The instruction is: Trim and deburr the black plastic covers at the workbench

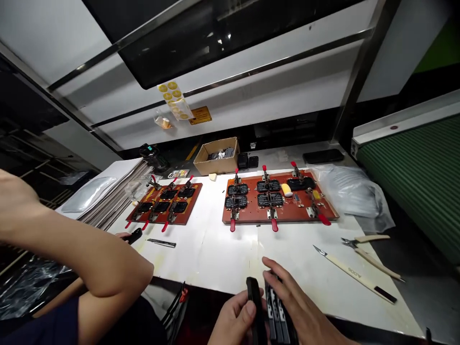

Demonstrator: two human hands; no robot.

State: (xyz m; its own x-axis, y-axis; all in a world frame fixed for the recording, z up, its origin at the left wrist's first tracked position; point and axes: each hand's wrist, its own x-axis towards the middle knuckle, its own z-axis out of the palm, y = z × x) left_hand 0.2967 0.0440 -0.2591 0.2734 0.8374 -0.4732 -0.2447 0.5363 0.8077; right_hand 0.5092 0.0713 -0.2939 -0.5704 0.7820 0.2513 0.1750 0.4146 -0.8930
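At the front edge of the table, my left hand is closed round a long black plastic part, its thumb pressed on the near face. My right hand grips a second black plastic piece from the right, with pale metal-looking strips inside it. The two pieces sit side by side, nearly touching; their lower ends are cut off by the frame. Beyond my hands lies a red-brown clamp board, holding black moulded parts under red-handled toggle clamps.
A craft knife and side cutters lie right. A co-worker's arm reaches in from the left, near another clamp board and a box cutter. A cardboard box and plastic bags stand behind.
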